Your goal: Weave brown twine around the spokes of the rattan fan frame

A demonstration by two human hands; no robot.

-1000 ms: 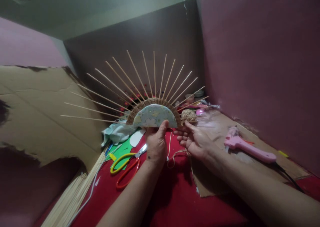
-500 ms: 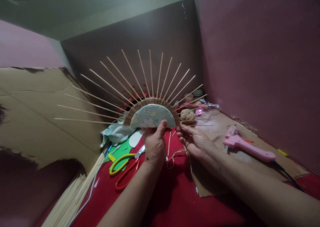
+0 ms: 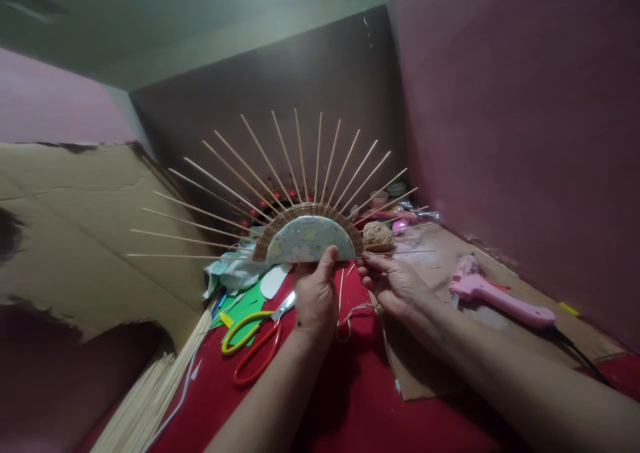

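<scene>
A half-round fan (image 3: 300,240) stands upright before me, its flat edge down. Its middle is covered in pale floral fabric, a woven brown twine band (image 3: 310,210) curves round it, and several thin sticks (image 3: 280,153) radiate outward. My left hand (image 3: 317,293) grips the flat edge from below, thumb across the fabric. At the band's right end, my right hand (image 3: 393,280) pinches the twine with thumb and fingertips; the exact hold is partly hidden. A loose loop of twine (image 3: 350,316) lies below, near that hand.
Scissors (image 3: 255,333) with yellow and red handles lie beside green sheets (image 3: 245,306) on the red cloth (image 3: 350,400). To the right, a pink glue gun (image 3: 500,296) rests on cardboard (image 3: 425,366). A twine ball (image 3: 379,235) sits behind; a stick bundle (image 3: 145,393) lies left.
The whole view has shifted slightly, with the scene sitting a little lower. The fan has tilted slightly, its left sticks lower. Both hands keep their places on it.
</scene>
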